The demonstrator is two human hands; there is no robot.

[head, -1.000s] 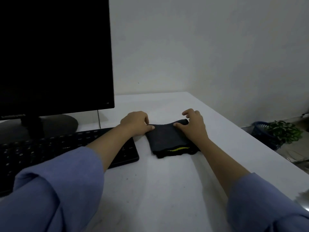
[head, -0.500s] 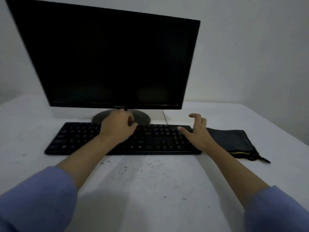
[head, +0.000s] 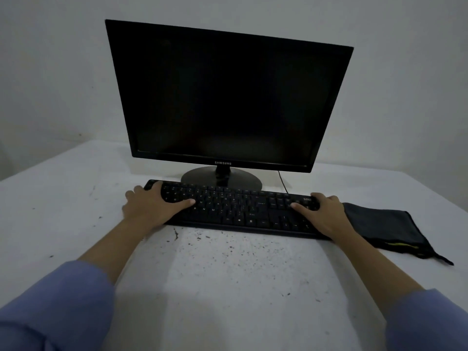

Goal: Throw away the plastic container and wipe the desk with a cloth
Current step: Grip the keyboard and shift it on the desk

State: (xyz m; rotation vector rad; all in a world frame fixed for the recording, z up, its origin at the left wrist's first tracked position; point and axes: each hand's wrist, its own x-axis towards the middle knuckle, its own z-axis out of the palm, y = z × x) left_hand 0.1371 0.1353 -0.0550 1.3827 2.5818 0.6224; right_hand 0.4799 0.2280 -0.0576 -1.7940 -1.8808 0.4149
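Our cloth [head: 387, 228], dark and soft with a yellow trim, lies folded at right of the frame, touching the keyboard [head: 238, 211]. Left hand [head: 149, 207] and right hand [head: 321, 214] grip its ends, thumbs on keys. Lifting could snag the monitor [head: 222, 97] cable. Gritty specks cover the white desk [head: 240, 287]

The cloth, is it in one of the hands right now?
No, the cloth lies folded on the desk while the left hand and the right hand grip the keyboard ends.
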